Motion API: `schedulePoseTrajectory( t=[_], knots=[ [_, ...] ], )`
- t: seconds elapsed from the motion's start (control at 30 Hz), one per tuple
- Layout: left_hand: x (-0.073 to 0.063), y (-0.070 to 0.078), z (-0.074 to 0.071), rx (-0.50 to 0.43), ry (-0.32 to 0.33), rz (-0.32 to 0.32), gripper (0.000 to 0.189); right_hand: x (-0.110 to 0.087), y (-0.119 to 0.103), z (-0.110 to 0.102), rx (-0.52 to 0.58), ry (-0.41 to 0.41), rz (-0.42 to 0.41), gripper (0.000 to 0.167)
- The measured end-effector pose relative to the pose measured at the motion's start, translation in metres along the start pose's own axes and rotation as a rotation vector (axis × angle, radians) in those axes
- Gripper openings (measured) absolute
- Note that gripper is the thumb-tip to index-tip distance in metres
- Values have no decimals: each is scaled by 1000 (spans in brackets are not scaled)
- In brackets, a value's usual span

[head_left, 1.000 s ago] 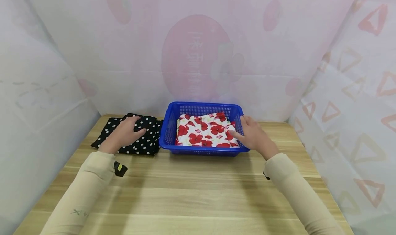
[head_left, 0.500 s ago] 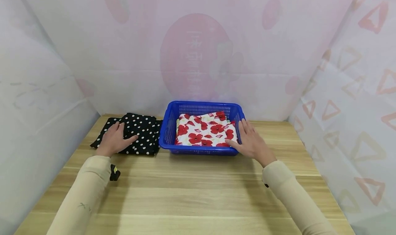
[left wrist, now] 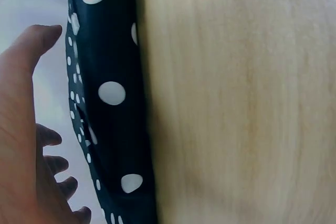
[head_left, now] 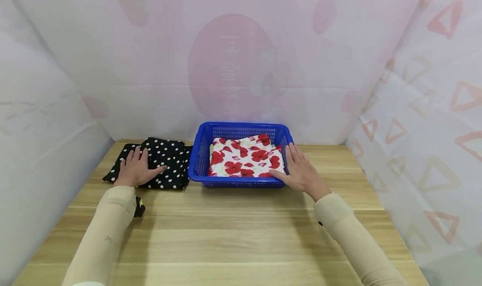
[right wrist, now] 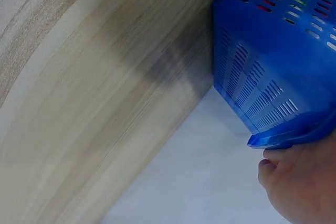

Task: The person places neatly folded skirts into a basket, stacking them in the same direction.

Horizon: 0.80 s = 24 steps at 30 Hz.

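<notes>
A black cloth with white polka dots (head_left: 169, 158) lies folded on the wooden table, left of the basket. Over its left part is my left hand (head_left: 133, 168), fingers spread and thumb pointing right. The left wrist view shows that hand (left wrist: 26, 129) just above the folded edge, apparently apart from the cloth (left wrist: 112, 93). My right hand (head_left: 301, 173) is at the front right corner of a blue plastic basket (head_left: 241, 182), its fingers fairly straight along the rim. Inside the basket lies folded white fabric with red flowers (head_left: 244, 158). In the right wrist view, fingers (right wrist: 275, 156) touch the rim's underside.
The wooden table (head_left: 226, 235) meets a pale pink printed backdrop (head_left: 158, 68) behind the basket. White side walls (head_left: 414, 152) with printed shapes stand left and right. The basket's left side is close beside the polka-dot cloth.
My left hand has moved left and lower over the polka-dot cloth, its fingers spreading. The right hand has shifted slightly along the basket's corner. The whole head view has drifted a little.
</notes>
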State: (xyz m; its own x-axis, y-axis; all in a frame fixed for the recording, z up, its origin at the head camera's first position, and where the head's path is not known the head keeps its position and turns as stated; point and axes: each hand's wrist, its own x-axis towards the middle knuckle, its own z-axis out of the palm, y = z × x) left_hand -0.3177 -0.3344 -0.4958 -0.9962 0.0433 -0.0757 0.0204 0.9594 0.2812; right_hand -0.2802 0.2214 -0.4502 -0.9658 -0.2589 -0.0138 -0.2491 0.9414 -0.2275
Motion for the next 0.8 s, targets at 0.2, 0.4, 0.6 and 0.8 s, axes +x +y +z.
schedulePoseTrajectory(
  t=[0.2,0.4,0.6,0.8],
  knots=[
    [1,0,5,-43,-55,-35,125,1,0,0,10,-2,6,121],
    [1,-2,11,-89,-145,-47,127,-1,0,0,11,2,15,120],
    [9,-11,19,-104,-170,-56,130,-1,1,0,-2,14,16,118],
    [19,-27,33,-95,-181,-71,137,0,0,2,-3,-3,13,118]
  ],
)
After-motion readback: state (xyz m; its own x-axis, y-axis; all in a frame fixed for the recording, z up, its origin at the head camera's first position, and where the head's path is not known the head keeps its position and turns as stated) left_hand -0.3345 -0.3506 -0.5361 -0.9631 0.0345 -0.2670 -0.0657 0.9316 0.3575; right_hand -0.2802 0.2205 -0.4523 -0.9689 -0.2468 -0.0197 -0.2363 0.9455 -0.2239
